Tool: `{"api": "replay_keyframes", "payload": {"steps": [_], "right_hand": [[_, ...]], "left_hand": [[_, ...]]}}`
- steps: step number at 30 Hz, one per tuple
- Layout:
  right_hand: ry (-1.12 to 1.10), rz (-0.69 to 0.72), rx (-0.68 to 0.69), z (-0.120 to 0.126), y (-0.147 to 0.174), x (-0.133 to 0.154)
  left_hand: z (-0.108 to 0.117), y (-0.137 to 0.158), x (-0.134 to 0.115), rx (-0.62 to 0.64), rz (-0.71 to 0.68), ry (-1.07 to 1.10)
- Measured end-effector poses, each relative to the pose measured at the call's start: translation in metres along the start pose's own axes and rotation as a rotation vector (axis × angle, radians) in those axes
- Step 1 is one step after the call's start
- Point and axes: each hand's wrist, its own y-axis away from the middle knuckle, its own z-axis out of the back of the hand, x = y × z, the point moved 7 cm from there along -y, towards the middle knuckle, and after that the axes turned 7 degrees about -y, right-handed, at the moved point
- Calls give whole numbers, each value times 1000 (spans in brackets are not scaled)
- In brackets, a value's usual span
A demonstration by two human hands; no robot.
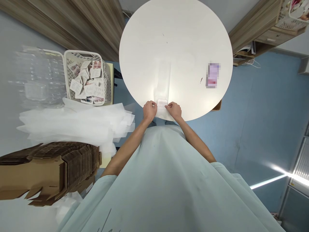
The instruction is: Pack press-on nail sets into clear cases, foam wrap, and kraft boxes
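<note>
A long translucent wrapping sheet point(164, 77) lies on the white round table point(183, 38), its near end at the table's front edge. On that near end rests a small pale, clear-looking packet point(162, 102), too washed out to make out its contents. My left hand point(150, 110) is closed, thumb and fingers pinching at the sheet's left edge beside the packet. Opposite it, my right hand point(174, 110) pinches at the right edge, fingertips close to the packet's side. Whether the fingertips also touch the packet, I cannot tell.
At left, a white basket point(106, 82) holds many small carded packets. Clear plastic boxes point(36, 80) stand beyond it. A stack of white foam sheets point(79, 124) and folded cardboard boxes point(48, 170) lie nearer. A blurred purple item point(212, 75) sits on the table's right.
</note>
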Motion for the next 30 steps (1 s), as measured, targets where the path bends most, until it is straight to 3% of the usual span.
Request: {"api": "replay_keyframes", "payload": {"steps": [8, 16, 18, 20, 24, 30], "right_hand": [[16, -37, -4, -12, -1, 6], [-148, -50, 16, -15, 7, 13], [-147, -39, 10, -14, 6, 13], [-151, -28, 7, -12, 4, 12], [-165, -1, 14, -10, -1, 9], [-309, -44, 63, -5, -9, -9]], "left_hand": [[-1, 0, 4, -8, -7, -81], [-3, -2, 4, -8, 18, -133], [1, -1, -1, -39, -53, -148], [3, 3, -12, -55, -225, -151], [-7, 16, -28, 78, -596, -136], [-14, 29, -23, 166, -670, -174]]}}
